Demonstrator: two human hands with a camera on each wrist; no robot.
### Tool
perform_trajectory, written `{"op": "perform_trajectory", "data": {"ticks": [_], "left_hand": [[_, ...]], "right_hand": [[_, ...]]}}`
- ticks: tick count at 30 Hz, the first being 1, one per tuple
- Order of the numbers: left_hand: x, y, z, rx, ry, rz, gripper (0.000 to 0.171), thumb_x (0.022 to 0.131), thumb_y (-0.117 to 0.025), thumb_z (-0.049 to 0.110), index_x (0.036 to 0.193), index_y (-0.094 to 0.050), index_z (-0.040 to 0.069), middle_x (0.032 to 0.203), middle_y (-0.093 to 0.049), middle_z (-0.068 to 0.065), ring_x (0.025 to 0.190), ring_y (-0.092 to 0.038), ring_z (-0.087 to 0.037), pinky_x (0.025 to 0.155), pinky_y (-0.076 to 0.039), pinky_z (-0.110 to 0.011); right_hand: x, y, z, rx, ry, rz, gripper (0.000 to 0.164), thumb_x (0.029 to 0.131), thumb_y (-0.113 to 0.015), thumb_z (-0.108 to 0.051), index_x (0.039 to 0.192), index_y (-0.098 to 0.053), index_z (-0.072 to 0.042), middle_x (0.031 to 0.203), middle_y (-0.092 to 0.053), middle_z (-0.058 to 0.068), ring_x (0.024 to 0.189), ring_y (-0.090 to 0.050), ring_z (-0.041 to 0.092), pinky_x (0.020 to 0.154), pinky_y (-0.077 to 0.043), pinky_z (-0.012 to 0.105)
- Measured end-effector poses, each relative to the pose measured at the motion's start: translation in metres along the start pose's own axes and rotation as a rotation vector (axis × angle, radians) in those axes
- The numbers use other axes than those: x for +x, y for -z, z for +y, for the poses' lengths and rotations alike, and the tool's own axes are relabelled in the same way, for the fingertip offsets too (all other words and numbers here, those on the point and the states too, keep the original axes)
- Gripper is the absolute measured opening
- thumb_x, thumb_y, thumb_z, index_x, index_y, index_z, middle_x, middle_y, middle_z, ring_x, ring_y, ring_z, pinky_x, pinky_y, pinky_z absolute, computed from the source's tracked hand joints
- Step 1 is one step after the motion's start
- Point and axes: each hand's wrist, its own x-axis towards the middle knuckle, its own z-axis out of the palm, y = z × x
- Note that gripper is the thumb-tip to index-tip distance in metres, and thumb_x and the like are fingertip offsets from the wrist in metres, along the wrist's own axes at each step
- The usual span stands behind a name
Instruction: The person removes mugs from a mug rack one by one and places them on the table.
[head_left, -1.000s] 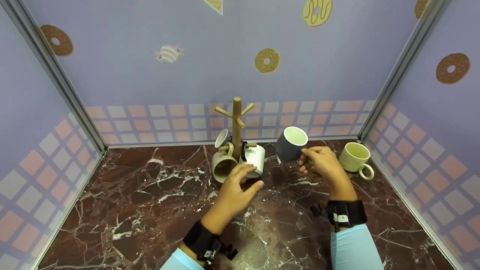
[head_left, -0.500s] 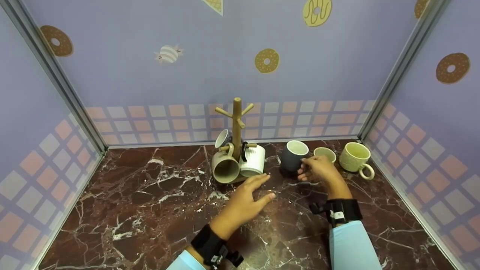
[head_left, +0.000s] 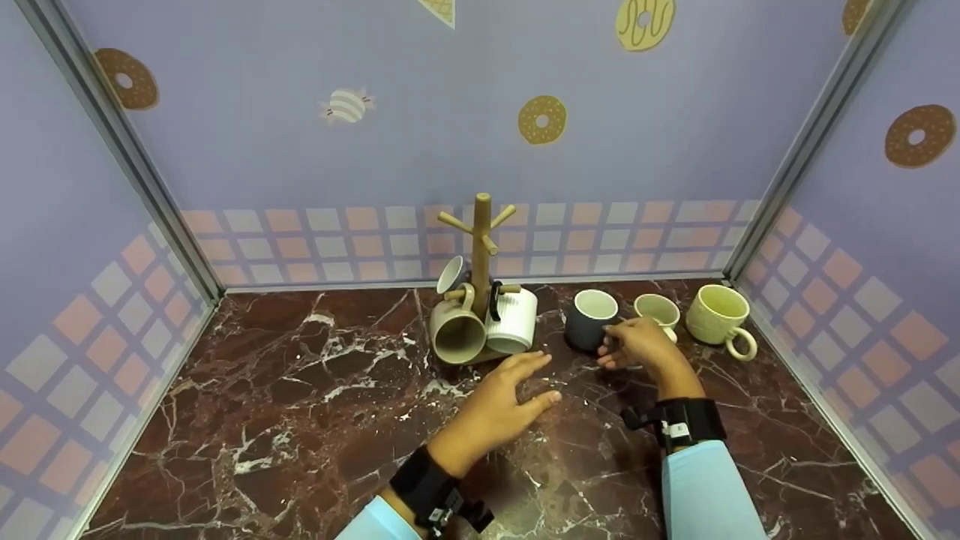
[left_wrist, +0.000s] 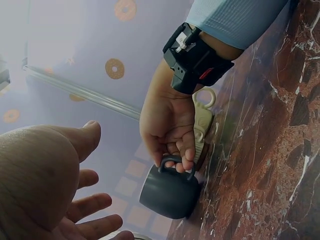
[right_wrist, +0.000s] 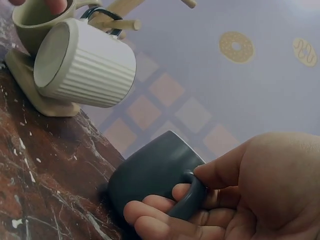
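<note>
Evidently, the dark grey, rounded mug with a white inside (head_left: 585, 331) stands upright just left of the right hand (head_left: 643, 349), on a dark red, white-veined countertop (head_left: 300, 427). Thumb and fingers of that hand are clamped on the mug's handle. Just beyond the right hand's knuckles sits a small pale beige cup (head_left: 651, 307); farther to that hand's right stands a yellow-green mug with a ring handle (head_left: 711, 321). The left hand (head_left: 495, 409) holds nothing, its fingers extended and its thumb apart from them. Beyond its fingertips, a white ribbed mug with a black handle (head_left: 513, 322) hangs tilted on a wooden mug tree (head_left: 481, 259). Ahead of the left hand and farther left, a beige mug (head_left: 441, 337) hangs by its handle; another mug with a pale inside (head_left: 451, 274) is partly hidden behind it. Past both hands rises a lilac wall (head_left: 442, 157).
</note>
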Motion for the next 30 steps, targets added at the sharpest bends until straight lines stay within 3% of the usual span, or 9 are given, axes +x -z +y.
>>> {"op": "perform_trajectory", "data": {"ticks": [6,14,20,23,25,27,30], "left_hand": [[0.001,0.000,0.001,-0.010,0.006,0.004,0.067,0.109,-0.074,0.047,0.168,-0.055,0.022,0.180,-0.047,-0.002,0.164,-0.049,-0.038,0.135,-0.040,-0.065],[0.001,0.006,0.004,-0.024,0.007,0.008,0.069,0.107,-0.076,0.046,0.168,-0.056,0.019,0.179,-0.048,-0.006,0.163,-0.049,-0.039,0.135,-0.039,-0.067],[-0.001,0.014,0.004,-0.024,0.002,0.006,0.066,0.108,-0.075,0.048,0.164,-0.060,0.018,0.178,-0.048,-0.009,0.161,-0.051,-0.041,0.134,-0.041,-0.067],[0.000,0.022,0.004,-0.035,0.011,0.043,0.061,0.108,-0.075,0.047,0.160,-0.064,0.017,0.178,-0.049,-0.010,0.161,-0.051,-0.042,0.135,-0.040,-0.066],[0.000,0.028,0.005,-0.055,0.018,0.083,0.058,0.109,-0.073,0.045,0.158,-0.066,0.015,0.178,-0.049,-0.011,0.162,-0.050,-0.043,0.136,-0.039,-0.065],[0.001,0.036,0.005,-0.071,0.033,0.133,0.056,0.109,-0.072,0.044,0.157,-0.066,0.015,0.177,-0.050,-0.009,0.163,-0.049,-0.044,0.137,-0.037,-0.064],[0.000,0.047,0.003,-0.086,0.038,0.206,0.056,0.110,-0.072,0.042,0.156,-0.067,0.011,0.175,-0.053,-0.010,0.161,-0.051,-0.045,0.136,-0.040,-0.063]], "right_hand": [[-0.002,0.000,0.000,-0.044,0.006,0.009,0.032,0.117,-0.056,-0.014,0.106,-0.066,0.014,0.086,-0.079,0.013,0.072,-0.083,0.019,0.069,-0.072,0.031],[-0.010,0.002,-0.004,-0.181,0.034,0.049,0.038,0.117,-0.058,-0.019,0.114,-0.071,0.016,0.094,-0.080,0.015,0.072,-0.080,0.015,0.066,-0.070,0.029],[-0.019,0.006,-0.017,-0.502,0.120,0.194,0.036,0.110,-0.062,-0.026,0.098,-0.079,0.004,0.072,-0.070,0.001,0.064,-0.069,0.015,0.061,-0.060,0.029],[-0.028,0.003,-0.032,-0.634,0.194,0.295,0.038,0.109,-0.064,-0.029,0.101,-0.083,0.003,0.082,-0.076,0.010,0.078,-0.073,0.027,0.075,-0.063,0.041],[-0.032,-0.001,-0.044,-0.682,0.233,0.333,0.039,0.109,-0.064,-0.030,0.111,-0.083,0.004,0.099,-0.082,0.019,0.093,-0.077,0.036,0.090,-0.065,0.051],[-0.034,-0.009,-0.055,-0.699,0.256,0.344,0.041,0.110,-0.064,-0.031,0.124,-0.082,0.003,0.120,-0.083,0.024,0.111,-0.078,0.042,0.105,-0.063,0.059],[-0.034,-0.021,-0.072,-0.706,0.279,0.306,0.042,0.111,-0.062,-0.031,0.131,-0.080,0.002,0.132,-0.080,0.026,0.123,-0.076,0.045,0.113,-0.060,0.062]]}}
